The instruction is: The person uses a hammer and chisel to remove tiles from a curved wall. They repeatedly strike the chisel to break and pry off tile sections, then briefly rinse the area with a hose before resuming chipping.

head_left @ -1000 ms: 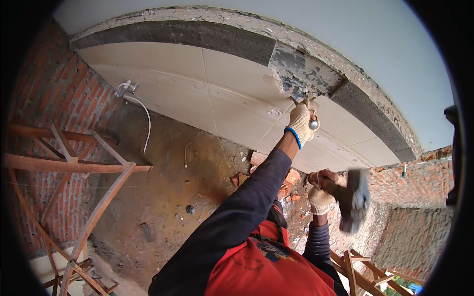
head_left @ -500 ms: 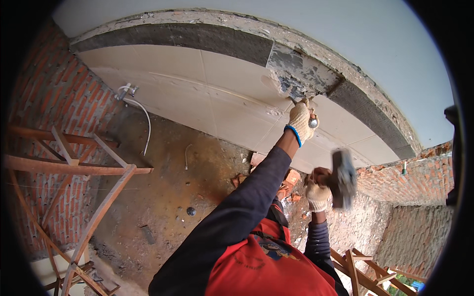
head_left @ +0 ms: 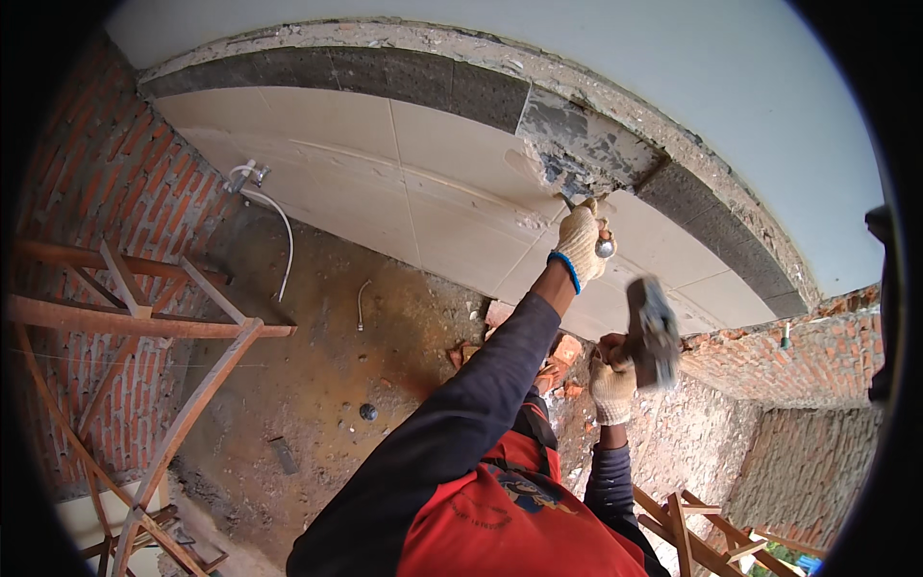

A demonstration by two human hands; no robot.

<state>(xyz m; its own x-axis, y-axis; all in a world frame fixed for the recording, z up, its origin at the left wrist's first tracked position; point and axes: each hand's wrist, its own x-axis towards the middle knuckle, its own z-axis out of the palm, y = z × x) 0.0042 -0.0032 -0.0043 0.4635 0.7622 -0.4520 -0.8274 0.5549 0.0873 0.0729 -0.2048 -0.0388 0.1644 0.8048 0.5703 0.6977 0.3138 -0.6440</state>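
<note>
My left hand (head_left: 580, 240), in a cream knit glove with a blue cuff, is closed round a metal chisel (head_left: 605, 248). The chisel's round struck end shows beside the fingers, and its blade end points at a chipped hole (head_left: 574, 176) in the wall tiles. Below and to the right, my right hand (head_left: 612, 387), also gloved, grips a hammer. Its heavy grey hammer head (head_left: 654, 332), slightly blurred, is raised apart from the chisel. Cream tiles (head_left: 461, 202) surround the hole, with a dark grey tile border (head_left: 404, 75) along their upper edge and a bare mortar patch (head_left: 588, 133) interrupting it.
Broken bricks (head_left: 558, 356) lie at the wall's foot. A white hose (head_left: 288, 240) hangs from a tap (head_left: 255, 173) at the left. Wooden trestles (head_left: 197, 404) stand at the left, with more wooden framing (head_left: 692, 529) at the lower right. Brick walls flank the wet floor (head_left: 317, 385).
The hammer and my right hand have shifted left, toward the chisel. My left hand stays at the chipped hole, gripping the chisel.
</note>
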